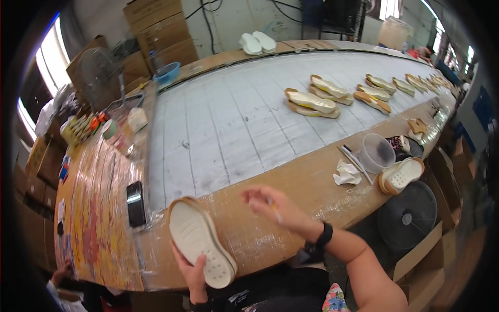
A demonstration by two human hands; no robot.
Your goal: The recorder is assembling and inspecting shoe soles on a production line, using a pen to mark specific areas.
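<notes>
cream shoe sole (200, 242) in left hand (193, 274), fingers hidden

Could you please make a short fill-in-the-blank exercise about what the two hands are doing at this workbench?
1. The left hand holds a white shoe sole with its ____ side facing up.
2. The right hand pinches a thin ____ between its fingers.
3. A black ____ is strapped on the right wrist.
4. Beside the sole, a dark phone lies ____ on the bench.

Missing words: bottom; brush; watch; flat
</notes>
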